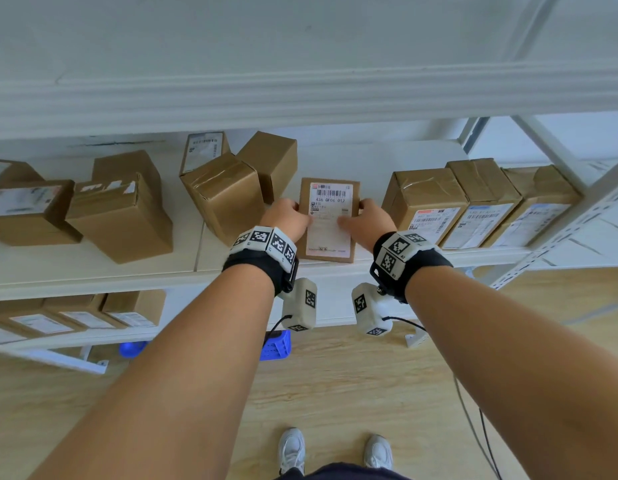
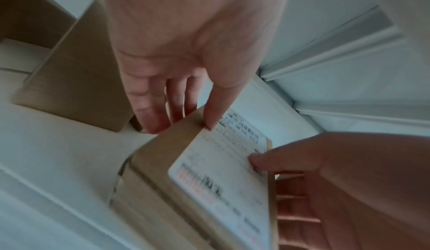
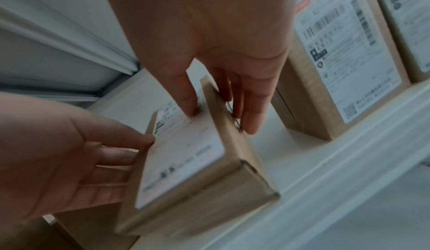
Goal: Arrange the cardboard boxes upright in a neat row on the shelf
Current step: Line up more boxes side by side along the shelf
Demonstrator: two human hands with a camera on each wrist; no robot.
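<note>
Two hands on one cardboard box [image 1: 330, 220] at the middle of the white shelf [image 1: 92, 268]; box stands with its labelled face toward the camera, shipping label [image 1: 330, 216] with barcode at top. Left hand [image 1: 286, 216] clamps the box's left side, thumb laid on the label face, fingers [image 2: 151, 117] reaching down along the side wall. Right hand [image 1: 373, 220] clamps the right side the same way, thumb on the label, fingers [image 3: 253, 114] along the right wall. Whether the box rests on the shelf board or is just lifted off it, cannot tell; both wrist views are blurred. To the right, three boxes [image 1: 480, 206] stand upright side by side, touching, labels facing front, close to the shelf's right post; a gap lies between the nearest of them and the held box. To the left, a tilted box [image 1: 224, 195] sits just beside the left hand, with two more behind it, one showing a label. Further left, a taped box [image 1: 122, 216] and a low box [image 1: 30, 213] with a label on top lie at loose angles. Lower shelf carries a row of flat labelled boxes [image 1: 75, 313]. Wood floor below, white shoes [image 1: 335, 452], blue crate [image 1: 276, 344] under the shelf
</note>
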